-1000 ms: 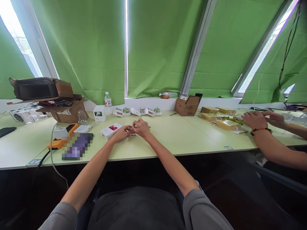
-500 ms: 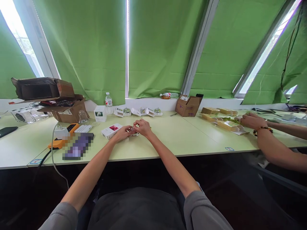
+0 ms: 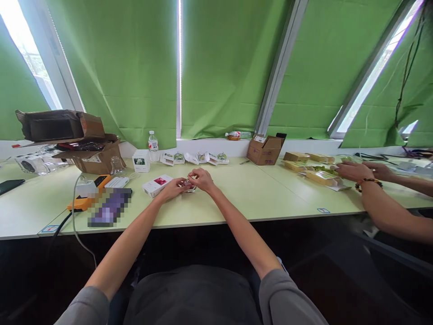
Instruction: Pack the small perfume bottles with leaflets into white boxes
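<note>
My left hand (image 3: 173, 188) is curled around the side of a small clear, glass-like object (image 3: 190, 189) low on the table. From above and to the right, my right hand (image 3: 202, 179) closes over the top of the same object, its thumb and fingertips pinched together. Most of the object is hidden by my fingers, so its exact kind cannot be made out. Just left of my left hand lies a white box with a pink-red picture (image 3: 157, 185).
Behind my hands are several small white-and-green packages (image 3: 200, 157), a white box (image 3: 141, 161) and a water bottle (image 3: 153, 146). Cardboard boxes (image 3: 98, 155), an orange power strip (image 3: 81, 203) and a blurred-out phone (image 3: 111, 206) lie left. A co-worker's hands (image 3: 358, 171) work at right by yellow boxes (image 3: 323, 177).
My hands stay in nearly the same place around the clear object, with only slight finger movement. At right, the co-worker's hands have shifted a little to the left and apart.
</note>
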Tool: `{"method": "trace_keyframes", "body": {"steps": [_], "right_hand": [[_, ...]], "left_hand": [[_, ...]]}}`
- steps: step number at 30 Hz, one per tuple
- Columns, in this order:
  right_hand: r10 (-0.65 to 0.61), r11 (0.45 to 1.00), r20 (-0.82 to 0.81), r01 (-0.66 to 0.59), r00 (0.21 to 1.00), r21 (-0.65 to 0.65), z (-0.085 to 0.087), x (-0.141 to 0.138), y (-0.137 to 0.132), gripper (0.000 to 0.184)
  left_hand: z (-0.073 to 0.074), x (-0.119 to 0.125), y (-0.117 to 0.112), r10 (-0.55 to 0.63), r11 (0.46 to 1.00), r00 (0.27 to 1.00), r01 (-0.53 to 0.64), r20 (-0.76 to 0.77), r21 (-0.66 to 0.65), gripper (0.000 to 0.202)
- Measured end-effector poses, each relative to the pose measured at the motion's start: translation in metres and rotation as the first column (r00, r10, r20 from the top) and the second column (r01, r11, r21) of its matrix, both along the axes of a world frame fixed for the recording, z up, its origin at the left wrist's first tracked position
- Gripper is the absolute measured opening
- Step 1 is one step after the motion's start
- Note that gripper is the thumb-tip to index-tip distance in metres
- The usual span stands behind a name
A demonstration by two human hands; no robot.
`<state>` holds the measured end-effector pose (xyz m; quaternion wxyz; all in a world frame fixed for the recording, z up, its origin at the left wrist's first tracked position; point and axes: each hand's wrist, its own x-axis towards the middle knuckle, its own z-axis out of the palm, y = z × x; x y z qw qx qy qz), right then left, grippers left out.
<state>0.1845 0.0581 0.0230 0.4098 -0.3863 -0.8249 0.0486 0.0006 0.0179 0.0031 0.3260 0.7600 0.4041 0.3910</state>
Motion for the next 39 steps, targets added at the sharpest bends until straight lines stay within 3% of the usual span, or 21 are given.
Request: {"method": "trace_keyframes", "body": {"steps": [13,17,23,30,34,36,39], "right_hand": [[-0.135,0.989,0.180,0.121,0.974,0.087,0.016,-0.012,-0.003,0.009],[-0.168,0.983,0.096,0.159,0.981,0.095,0.011,-0.016,-0.005,0.009],[-0.095,0.995,-0.067,0.092,0.993,-0.040,0.002,-0.011,-0.006,0.014],[-0.158,0.983,0.043,0.154,0.986,0.098,0.000,-0.015,-0.006,0.008],[-0.210,0.974,0.060,0.204,0.976,0.098,-0.001,-0.018,-0.005,0.007],[-0.182,0.981,0.017,0.181,0.983,0.069,-0.002,-0.016,-0.004,0.007],[-0.046,0.999,-0.153,0.044,0.987,-0.015,-0.005,-0.012,-0.001,0.009]], "left_hand": [[0.000,-0.003,0.001,0.022,1.000,0.999,-0.022,-0.045,-0.007,0.048],[-0.001,-0.003,0.002,0.029,1.000,0.999,-0.029,-0.040,-0.012,0.048],[0.000,-0.001,-0.001,0.022,1.000,1.000,-0.022,-0.004,-0.022,0.049],[0.001,-0.002,-0.001,0.023,1.000,0.999,-0.023,-0.030,-0.001,0.046],[0.000,-0.002,0.002,0.018,1.000,0.999,-0.018,-0.026,0.005,0.044],[0.000,-0.002,0.002,0.004,1.000,1.000,-0.004,-0.014,0.004,0.045],[0.000,-0.001,0.002,-0.021,1.000,1.000,0.021,0.008,-0.012,0.046]]}}
